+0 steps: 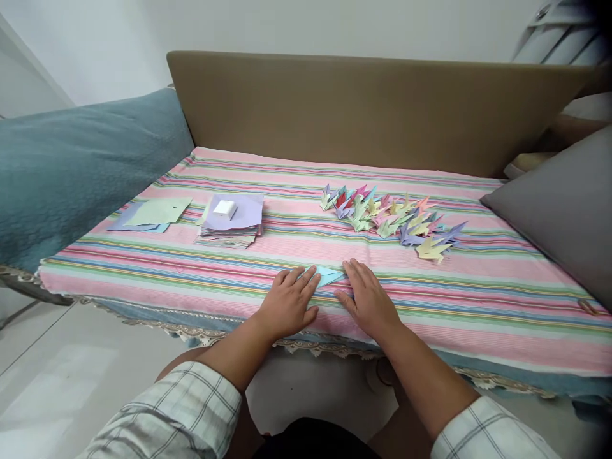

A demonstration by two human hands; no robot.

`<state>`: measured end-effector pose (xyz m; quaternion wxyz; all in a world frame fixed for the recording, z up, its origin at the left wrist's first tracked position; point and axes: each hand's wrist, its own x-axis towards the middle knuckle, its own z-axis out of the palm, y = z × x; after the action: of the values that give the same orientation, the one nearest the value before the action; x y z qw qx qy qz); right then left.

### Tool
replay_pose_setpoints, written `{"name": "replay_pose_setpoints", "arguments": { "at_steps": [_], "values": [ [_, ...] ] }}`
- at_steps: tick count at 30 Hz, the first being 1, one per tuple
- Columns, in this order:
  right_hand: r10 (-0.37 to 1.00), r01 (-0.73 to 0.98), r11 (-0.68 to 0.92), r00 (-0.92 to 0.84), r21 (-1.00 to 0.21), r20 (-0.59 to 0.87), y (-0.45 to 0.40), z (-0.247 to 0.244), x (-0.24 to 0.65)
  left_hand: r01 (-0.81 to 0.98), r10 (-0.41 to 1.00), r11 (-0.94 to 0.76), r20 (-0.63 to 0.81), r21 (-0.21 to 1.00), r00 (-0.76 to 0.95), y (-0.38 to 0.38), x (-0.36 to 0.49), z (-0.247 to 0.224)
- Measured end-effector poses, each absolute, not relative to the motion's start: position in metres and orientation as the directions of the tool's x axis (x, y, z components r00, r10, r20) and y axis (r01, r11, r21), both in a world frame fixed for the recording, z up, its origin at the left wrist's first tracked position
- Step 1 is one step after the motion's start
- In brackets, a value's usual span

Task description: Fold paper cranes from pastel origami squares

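A light blue piece of folded paper [328, 275] lies flat on the striped cloth, narrowing to a point at its right end. My left hand [290, 299] rests palm down over its left part, fingers stretched out and pressing on it. At the paper's right tip lies my right hand [366, 296], its fingers extended and the thumb apart. The left end of the paper is hidden under my left fingers. Beyond my right hand, several folded paper cranes [387, 220] in many colours stand in a cluster.
A stack of square paper [229, 237] with a small white box [224, 208] on top sits to the left. Loose sheets [157, 212] lie farther left. A brown board [358, 115] stands behind the striped cloth [143, 271]. A grey cushion [564, 210] is at the right.
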<state>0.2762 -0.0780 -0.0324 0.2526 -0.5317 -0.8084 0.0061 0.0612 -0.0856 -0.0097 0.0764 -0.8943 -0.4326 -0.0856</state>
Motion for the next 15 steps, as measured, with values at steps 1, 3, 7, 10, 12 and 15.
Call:
{"name": "replay_pose_setpoints", "arguments": {
  "at_steps": [1, 3, 7, 10, 12, 15],
  "values": [
    [0.858, 0.836, 0.442, -0.289, -0.325, 0.425, -0.079, -0.030, 0.276, 0.786, 0.760, -0.614, 0.220, -0.067, 0.612, -0.085, 0.061, -0.010],
    [0.859, 0.789, 0.438, -0.226, -0.431, 0.459, -0.079, -0.027, 0.276, 0.787, 0.759, -0.613, 0.220, -0.073, 0.612, -0.085, 0.061, -0.010],
    [0.914, 0.696, 0.312, -0.032, -0.647, 0.405, -0.074, -0.025, 0.271, 0.789, 0.764, -0.610, 0.214, -0.068, 0.609, -0.085, 0.062, -0.009],
    [0.960, 0.654, 0.169, 0.059, -0.737, 0.273, -0.066, -0.024, 0.265, 0.786, 0.761, -0.614, 0.214, -0.067, 0.613, -0.085, 0.061, -0.010],
    [0.973, 0.664, 0.094, 0.097, -0.742, 0.210, -0.062, -0.022, 0.260, 0.783, 0.755, -0.618, 0.222, -0.074, 0.617, -0.086, 0.061, -0.010],
    [0.979, 0.702, 0.026, 0.126, -0.712, 0.161, -0.058, -0.017, 0.256, 0.779, 0.746, -0.621, 0.241, -0.084, 0.620, -0.086, 0.061, -0.010]
  ]
}}
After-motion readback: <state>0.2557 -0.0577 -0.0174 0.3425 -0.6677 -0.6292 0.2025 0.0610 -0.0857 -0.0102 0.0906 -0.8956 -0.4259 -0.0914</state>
